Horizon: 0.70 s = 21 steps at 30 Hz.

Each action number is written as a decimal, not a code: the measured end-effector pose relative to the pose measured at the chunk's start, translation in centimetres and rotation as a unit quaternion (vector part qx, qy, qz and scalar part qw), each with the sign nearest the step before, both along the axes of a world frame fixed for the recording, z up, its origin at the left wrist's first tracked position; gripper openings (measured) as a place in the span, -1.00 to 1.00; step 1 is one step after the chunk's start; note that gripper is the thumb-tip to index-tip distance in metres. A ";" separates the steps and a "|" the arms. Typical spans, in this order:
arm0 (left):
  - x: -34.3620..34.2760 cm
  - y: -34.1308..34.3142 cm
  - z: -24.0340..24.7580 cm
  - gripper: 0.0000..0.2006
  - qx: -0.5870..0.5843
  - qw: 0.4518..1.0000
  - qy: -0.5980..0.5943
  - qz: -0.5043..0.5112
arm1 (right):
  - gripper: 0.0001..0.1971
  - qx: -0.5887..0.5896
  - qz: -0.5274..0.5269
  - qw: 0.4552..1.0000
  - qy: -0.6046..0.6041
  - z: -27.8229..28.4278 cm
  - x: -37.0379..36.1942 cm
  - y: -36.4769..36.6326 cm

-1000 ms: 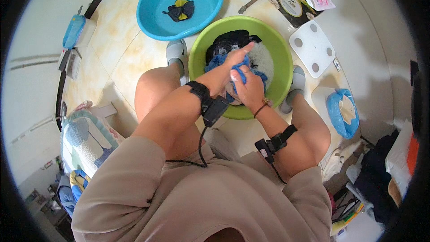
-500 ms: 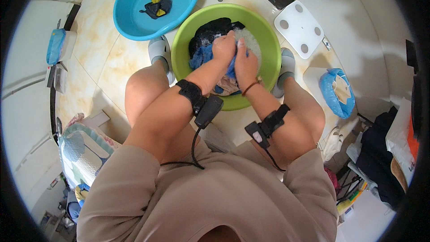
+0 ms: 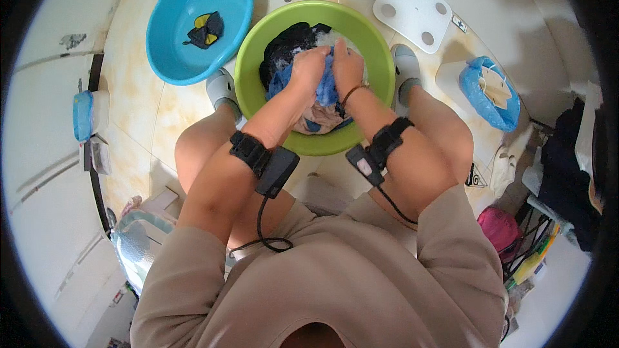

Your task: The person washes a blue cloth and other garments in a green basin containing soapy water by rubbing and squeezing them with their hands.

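A green basin point(image 3: 382, 71) stands on the floor between my feet, with wet clothes and suds inside. Over it, my left hand point(image 3: 311, 67) and my right hand point(image 3: 348, 69) are closed side by side on a blue cloth point(image 3: 327, 85), which bunches between them and hangs downward. Black fabric point(image 3: 278, 53) lies along the basin's far left, next to whitish foam. Nearer me, a beige cloth point(image 3: 322, 117) shows below the blue one. My fingertips are partly hidden by the hands themselves.
At the far left, a blue basin point(image 3: 158, 29) holds a small black and yellow cloth point(image 3: 205, 30). A white scale point(image 3: 416, 11) lies at the far right. Nearer right stands a bin with a blue liner point(image 3: 491, 93). Cables run from black straps on both my forearms.
The whole view has shifted. Relative to the green basin, my right hand has moved farther from me, level with my left. Both hands keep hold of the blue cloth.
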<state>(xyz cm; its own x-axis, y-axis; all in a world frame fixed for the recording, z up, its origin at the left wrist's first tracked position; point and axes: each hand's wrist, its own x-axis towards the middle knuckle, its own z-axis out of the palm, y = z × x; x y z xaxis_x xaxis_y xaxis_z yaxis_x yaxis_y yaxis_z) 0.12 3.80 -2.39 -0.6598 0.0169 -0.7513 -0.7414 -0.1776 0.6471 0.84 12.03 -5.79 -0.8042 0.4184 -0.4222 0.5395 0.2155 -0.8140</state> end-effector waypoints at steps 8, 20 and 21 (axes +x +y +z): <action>-0.2 -3.1 -0.1 -0.79 0.162 0.985 0.020 -0.061 | -0.34 -0.007 0.085 0.996 0.007 -5.1 -1.4 2.9; 0.9 -6.9 -10.3 -0.53 -0.461 0.845 0.230 -0.146 | -0.63 -0.280 0.166 0.941 -0.091 -2.7 1.4 1.8; 0.9 -6.2 -10.0 -0.45 -0.415 0.899 0.071 -0.119 | -0.63 -0.277 0.168 0.942 -0.093 -3.3 1.4 1.9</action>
